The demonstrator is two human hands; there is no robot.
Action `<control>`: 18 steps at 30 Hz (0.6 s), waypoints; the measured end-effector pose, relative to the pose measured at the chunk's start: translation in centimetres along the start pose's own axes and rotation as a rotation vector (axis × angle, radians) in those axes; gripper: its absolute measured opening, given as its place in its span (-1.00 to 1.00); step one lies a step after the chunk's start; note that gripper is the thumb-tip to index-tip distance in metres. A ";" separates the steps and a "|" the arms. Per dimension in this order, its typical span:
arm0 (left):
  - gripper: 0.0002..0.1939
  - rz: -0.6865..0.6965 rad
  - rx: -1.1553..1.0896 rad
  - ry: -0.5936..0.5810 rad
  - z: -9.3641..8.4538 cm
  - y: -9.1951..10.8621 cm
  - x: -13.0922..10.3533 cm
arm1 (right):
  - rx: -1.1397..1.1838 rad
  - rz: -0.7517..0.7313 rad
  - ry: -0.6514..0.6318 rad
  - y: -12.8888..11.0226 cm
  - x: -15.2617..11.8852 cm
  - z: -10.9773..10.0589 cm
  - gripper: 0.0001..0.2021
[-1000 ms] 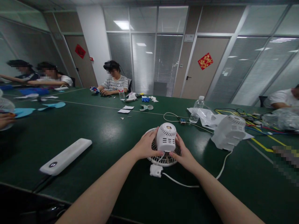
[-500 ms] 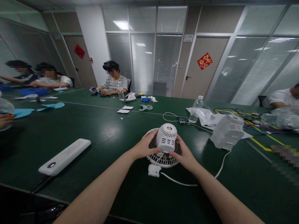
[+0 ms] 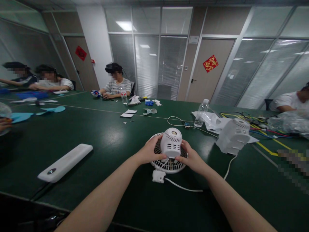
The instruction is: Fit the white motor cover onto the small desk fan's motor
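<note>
A white vented fan motor housing stands over a round white fan grille on the green table. My left hand grips the housing's left side, with the thumb at its lower edge. From the right, my right hand holds the same housing, its thumb also near the bottom edge. Just in front of the grille lies a small white plastic block, from which a white cable runs right. The fingertips behind the housing are hidden.
Right of my hands stands a white plastic fan base, behind it a water bottle and plastic sheeting. A long white power bank lies left. Farther back are a clear fan blade and paper slips. Several people sit around the table.
Both hands keep their hold on the motor housing, which has barely moved. My right fingers have shifted slightly along its side. The whole view has drifted a little.
</note>
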State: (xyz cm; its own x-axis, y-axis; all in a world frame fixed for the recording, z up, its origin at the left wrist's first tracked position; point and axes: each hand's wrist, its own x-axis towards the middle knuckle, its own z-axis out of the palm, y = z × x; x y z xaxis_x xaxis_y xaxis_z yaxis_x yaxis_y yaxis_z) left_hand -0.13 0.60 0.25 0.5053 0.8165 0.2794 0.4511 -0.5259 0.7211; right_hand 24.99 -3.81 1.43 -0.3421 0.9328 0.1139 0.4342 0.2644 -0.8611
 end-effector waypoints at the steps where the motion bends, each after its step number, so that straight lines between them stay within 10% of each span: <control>1: -0.03 0.004 0.003 0.000 0.0 0.1 0.0 | -0.003 0.003 -0.002 -0.1 0.0 -0.1 -0.21; 18: -0.11 0.007 -0.061 -0.041 -0.4 0.7 -0.1 | -0.172 -0.051 0.134 -0.3 0.1 1.2 -0.17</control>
State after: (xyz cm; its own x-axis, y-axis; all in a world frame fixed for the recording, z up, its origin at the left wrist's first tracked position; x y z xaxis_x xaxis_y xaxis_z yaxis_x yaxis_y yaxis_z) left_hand -0.15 0.28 0.99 0.5386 0.8016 0.2594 0.4020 -0.5150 0.7571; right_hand 23.83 -4.12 1.06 -0.2583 0.9383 0.2299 0.5589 0.3392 -0.7567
